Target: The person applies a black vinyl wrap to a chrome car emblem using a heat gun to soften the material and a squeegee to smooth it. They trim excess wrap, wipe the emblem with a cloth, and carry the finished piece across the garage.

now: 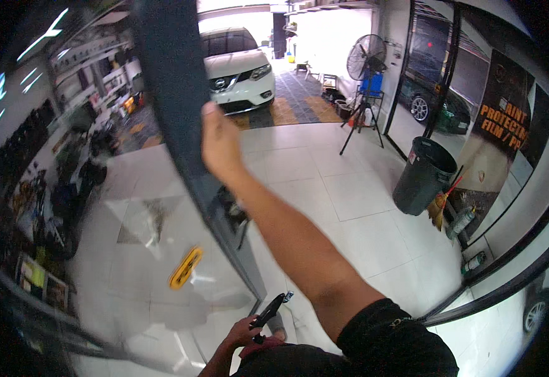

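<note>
My right arm stretches forward, and my right hand [221, 143] is closed round the edge of a dark-framed glass door [175, 94], thumb pointing up. Below the hand, a dark handle or lock fitting [233, 210] sits on the frame, partly behind my forearm. On the glass is a yellow oblong label [185, 267] with black marks. Close to my body, my left hand [243, 332] grips a slim black tool [270, 312] with a shiny tip; its exact kind cannot be made out. The tool is tilted up to the right, beside the door's lower edge.
White tiles [356, 188] cover the floor. To the right stand a black bin [424, 176], a broom [437, 210] and bottles [462, 221] by a printed banner [491, 125]. Further off are a fan [366, 58] on a stand and a white car [240, 69].
</note>
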A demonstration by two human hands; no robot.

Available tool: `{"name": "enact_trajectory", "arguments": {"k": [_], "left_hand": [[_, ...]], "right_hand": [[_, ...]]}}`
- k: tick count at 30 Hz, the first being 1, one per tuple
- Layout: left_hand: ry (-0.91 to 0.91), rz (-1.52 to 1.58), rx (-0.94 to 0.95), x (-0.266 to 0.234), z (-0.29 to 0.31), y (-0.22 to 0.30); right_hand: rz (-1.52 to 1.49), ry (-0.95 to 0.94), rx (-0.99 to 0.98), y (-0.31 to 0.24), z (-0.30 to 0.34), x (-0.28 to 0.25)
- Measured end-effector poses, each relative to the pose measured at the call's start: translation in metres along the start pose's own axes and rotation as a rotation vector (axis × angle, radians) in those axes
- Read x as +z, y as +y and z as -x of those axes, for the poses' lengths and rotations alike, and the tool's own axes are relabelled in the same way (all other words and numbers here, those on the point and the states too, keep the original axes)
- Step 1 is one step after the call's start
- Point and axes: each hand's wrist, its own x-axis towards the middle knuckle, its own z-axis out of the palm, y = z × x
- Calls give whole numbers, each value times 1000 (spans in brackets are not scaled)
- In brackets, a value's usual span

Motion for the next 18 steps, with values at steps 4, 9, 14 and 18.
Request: {"name": "enact_trajectory", "arguments": {"k": [4, 9, 14, 18], "left_hand": [[-42, -37, -28, -63, -82, 75], [118, -274, 201, -113, -185, 106], [263, -38, 280, -158, -247, 109], [450, 244, -141, -162, -285, 106]], "right_hand": [[-56, -287, 190, 35, -17, 50], [-239, -396, 51, 70, -22, 115], [-486, -789, 45, 83, -42, 131], [-716, -865, -59, 109, -44, 129]]}}
